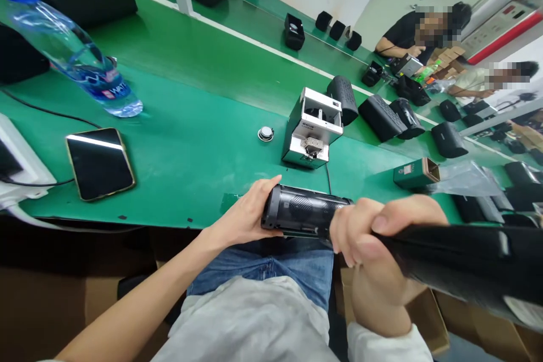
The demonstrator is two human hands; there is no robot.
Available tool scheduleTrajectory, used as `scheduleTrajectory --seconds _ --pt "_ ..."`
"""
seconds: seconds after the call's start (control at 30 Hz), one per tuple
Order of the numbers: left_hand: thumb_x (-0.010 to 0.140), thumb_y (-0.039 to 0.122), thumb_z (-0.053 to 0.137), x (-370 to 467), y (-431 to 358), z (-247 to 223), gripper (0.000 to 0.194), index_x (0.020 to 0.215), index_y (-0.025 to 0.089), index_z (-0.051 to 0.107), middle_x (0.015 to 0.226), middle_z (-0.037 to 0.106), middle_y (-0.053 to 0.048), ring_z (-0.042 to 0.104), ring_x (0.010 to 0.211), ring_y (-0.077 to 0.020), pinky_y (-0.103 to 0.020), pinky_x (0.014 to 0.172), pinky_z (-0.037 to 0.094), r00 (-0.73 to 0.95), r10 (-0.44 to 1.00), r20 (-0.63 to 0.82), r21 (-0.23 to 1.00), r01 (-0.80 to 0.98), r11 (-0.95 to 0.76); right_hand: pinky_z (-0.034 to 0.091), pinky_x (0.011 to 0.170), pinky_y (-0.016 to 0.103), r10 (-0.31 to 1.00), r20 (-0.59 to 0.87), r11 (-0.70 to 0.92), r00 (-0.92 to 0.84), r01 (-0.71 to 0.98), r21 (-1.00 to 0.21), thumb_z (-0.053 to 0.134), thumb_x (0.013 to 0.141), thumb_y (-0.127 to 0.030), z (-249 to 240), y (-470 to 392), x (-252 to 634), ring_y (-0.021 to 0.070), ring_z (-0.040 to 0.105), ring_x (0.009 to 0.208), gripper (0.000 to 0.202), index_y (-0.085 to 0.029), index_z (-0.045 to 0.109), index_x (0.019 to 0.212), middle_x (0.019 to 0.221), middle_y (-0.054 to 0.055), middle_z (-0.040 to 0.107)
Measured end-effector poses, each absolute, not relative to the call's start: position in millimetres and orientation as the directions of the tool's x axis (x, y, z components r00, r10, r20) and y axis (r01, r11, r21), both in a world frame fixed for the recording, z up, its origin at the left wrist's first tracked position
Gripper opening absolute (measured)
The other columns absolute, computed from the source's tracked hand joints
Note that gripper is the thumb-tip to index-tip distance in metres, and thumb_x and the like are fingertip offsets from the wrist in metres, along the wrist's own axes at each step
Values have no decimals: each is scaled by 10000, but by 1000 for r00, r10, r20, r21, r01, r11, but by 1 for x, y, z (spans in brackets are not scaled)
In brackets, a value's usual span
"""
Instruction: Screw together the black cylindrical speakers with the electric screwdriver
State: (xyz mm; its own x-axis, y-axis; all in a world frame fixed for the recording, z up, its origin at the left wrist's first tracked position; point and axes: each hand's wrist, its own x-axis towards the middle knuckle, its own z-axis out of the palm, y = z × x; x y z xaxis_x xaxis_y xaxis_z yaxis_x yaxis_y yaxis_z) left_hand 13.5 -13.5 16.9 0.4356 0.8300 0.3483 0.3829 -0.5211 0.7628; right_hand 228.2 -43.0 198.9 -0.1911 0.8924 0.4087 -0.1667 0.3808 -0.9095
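My left hand [250, 212] grips the left end of a black speaker-like housing [301, 209] with a perforated grille, held at the table's front edge. My right hand [373, 232] is wrapped round the handle of a large black tool [466, 263] that reaches out of view at the right. The tool's working end, hidden behind my right fingers, is by the housing's right end. Beyond the housing stands a silver and black machine [314, 130], with a small round metal part [265, 134] to its left.
On the green table [190, 141] at the left are a phone [100, 164], a water bottle [85, 62] and a white power strip [21, 164]. Black housings [382, 117] and a green box [416, 174] stand at the right. Two people sit across the table.
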Motion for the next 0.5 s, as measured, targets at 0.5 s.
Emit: scheduleTrajectory --seconds 0.5 --pt "794 402 1019 14 -15 15 1358 1795 356 103 1593 524 -207 576 1459 -460 -651 1178 561 419 848 326 786 378 -489 457 436 250 826 510 480 -239 -175 -860 691 985 -129 190 -36 231 82 414 415 229 -287 617 1133 643 -93 499"
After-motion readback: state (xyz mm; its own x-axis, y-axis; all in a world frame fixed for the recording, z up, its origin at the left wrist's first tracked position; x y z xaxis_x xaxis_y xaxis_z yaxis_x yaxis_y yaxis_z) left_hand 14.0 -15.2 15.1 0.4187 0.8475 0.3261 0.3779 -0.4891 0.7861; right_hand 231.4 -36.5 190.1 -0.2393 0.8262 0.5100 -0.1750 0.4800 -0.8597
